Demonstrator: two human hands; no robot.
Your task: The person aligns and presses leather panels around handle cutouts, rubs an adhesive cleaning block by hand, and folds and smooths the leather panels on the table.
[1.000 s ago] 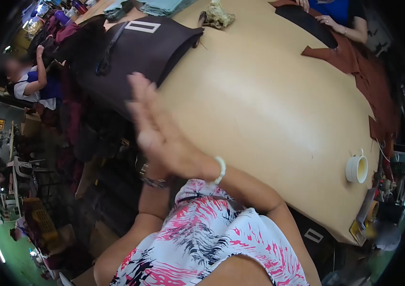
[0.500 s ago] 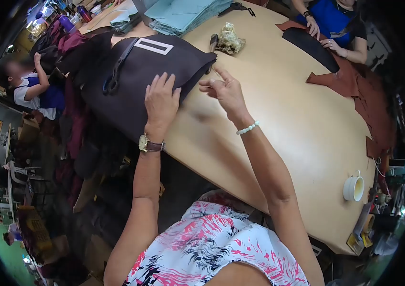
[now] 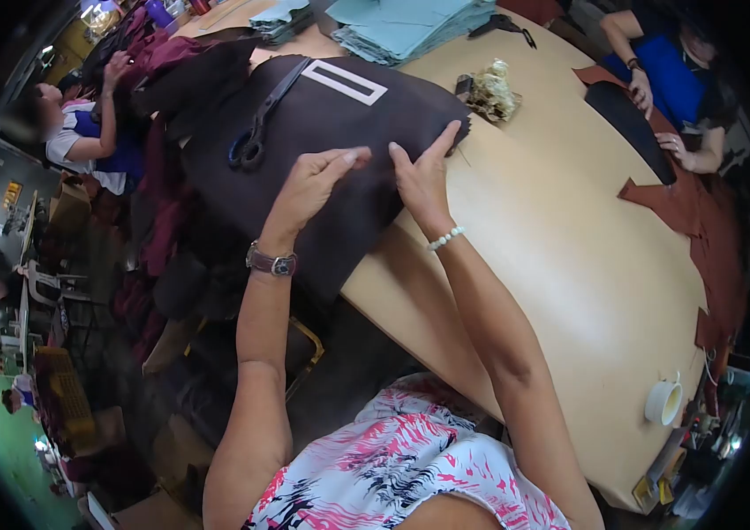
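A stack of dark fabric pieces [image 3: 353,132] lies over the left part of the table, its near edge hanging past the tabletop. My left hand [image 3: 315,187] is above the fabric, thumb and fingers pinched together; I cannot make out what is between them. At the fabric's right end is my right hand [image 3: 423,181], thumb and index finger apart, its other fingers partly hidden. On the fabric lie dark-handled scissors [image 3: 256,137] and a white rectangular frame [image 3: 345,81], both beyond my left hand.
A crumpled yellowish lump [image 3: 494,93] sits past the fabric's right corner, with pale blue sheets [image 3: 410,26] stacked behind. A white cup [image 3: 663,402] stands at the table's right. Across, a co-worker's hands [image 3: 675,152] rest by a dark piece and reddish-brown material [image 3: 715,247].
My left hand has gone from lying flat on the fabric to a pinch above it. My right hand has opened out at the fabric's right end. The whole view has shifted.
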